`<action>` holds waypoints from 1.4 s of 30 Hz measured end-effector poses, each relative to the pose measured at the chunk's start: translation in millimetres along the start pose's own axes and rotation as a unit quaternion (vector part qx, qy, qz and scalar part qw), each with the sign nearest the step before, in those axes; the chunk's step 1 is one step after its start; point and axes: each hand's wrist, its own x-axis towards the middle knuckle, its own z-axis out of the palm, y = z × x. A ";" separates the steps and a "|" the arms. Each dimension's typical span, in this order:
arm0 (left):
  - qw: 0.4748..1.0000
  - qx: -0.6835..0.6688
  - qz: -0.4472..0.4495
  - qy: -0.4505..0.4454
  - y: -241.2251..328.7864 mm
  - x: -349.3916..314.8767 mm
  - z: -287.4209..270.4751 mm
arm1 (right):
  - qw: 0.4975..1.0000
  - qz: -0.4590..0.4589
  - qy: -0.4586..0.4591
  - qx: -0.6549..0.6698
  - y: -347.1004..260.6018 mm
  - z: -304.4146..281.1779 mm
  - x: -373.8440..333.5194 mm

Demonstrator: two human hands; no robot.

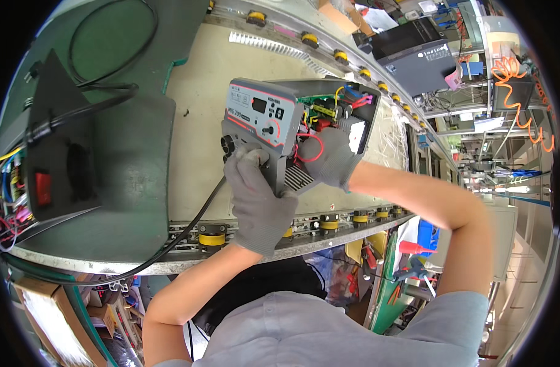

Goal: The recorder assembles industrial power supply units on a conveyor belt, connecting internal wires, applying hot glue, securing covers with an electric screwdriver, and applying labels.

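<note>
A grey welding-type machine (265, 119) with its cover off stands on the beige workbench (200, 122); its front panel has a red trim line, a small display and a black knob. My left hand (258, 199), in a grey glove, grips the lower front corner of the machine. My right hand (332, 158), also gloved, reaches into the open side among red, yellow and green wires (313, 147). What the right fingers hold is hidden inside the case.
A second dark machine (56, 165) with a red switch sits at the left on a green mat. A black cable (188, 229) runs off the bench's front edge. Yellow-capped rollers (212, 235) line both bench rails. Another dark unit (418, 55) stands beyond the far rail.
</note>
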 end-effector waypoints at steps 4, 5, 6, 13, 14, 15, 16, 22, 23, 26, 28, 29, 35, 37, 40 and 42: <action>0.997 0.042 0.048 0.035 -1.5 2.9 2.8 | 0.994 0.027 0.060 0.083 4.7 -2.2 -14.4; 0.997 0.033 0.056 0.037 -1.8 1.7 4.0 | 0.979 0.026 0.098 0.180 11.4 -7.9 -28.5; 0.998 0.028 0.051 0.029 -2.7 -1.4 5.0 | 0.961 0.040 0.193 0.195 20.5 -15.1 -45.9; 0.997 0.042 0.059 0.032 -14.7 -42.8 10.6 | 0.943 0.103 0.254 0.189 101.5 -63.6 -88.3; 0.997 0.060 0.038 0.030 -17.0 -46.5 10.4 | 0.951 0.044 0.234 0.195 101.6 -62.6 -77.9; 0.996 0.076 0.021 0.030 -19.1 -49.3 9.9 | 0.959 -0.012 0.198 0.204 97.0 -59.2 -68.7; 0.995 0.097 -0.011 0.025 -20.9 -51.4 8.3 | 0.963 -0.021 0.100 0.247 91.2 -56.5 -61.1; 0.992 0.124 -0.033 -0.002 -23.5 -54.0 0.6 | 0.978 -0.101 -0.099 0.152 63.9 -65.9 -59.8; 0.991 0.128 -0.032 -0.001 -23.4 -54.2 0.5 | 0.978 -0.091 -0.096 0.161 63.7 -66.2 -64.4; 0.994 0.105 -0.025 -0.006 -23.4 -52.1 0.7 | 0.988 -0.061 -0.048 0.131 62.4 -51.0 -72.1; 0.995 0.097 -0.007 -0.025 -22.6 -50.6 -1.3 | 0.991 -0.039 0.001 0.126 60.7 -30.6 -71.0; 0.994 0.101 0.008 -0.039 -21.6 -50.1 -5.4 | 0.992 -0.034 0.025 0.120 60.1 -20.4 -69.2; 0.964 0.230 0.130 0.030 3.1 -64.5 -109.6 | 0.979 -0.078 0.150 0.114 64.1 -11.8 -71.2; 0.916 0.279 0.195 0.214 15.5 -60.0 -185.9 | 0.980 -0.068 0.150 0.113 70.3 -33.0 -70.7; 0.846 0.243 0.154 0.448 29.6 -28.8 -304.0 | 0.976 -0.052 0.192 0.090 87.5 -81.4 -63.5; 0.789 0.296 0.140 0.519 35.3 9.9 -375.3 | 0.962 -0.058 0.258 0.068 99.4 -116.8 -56.8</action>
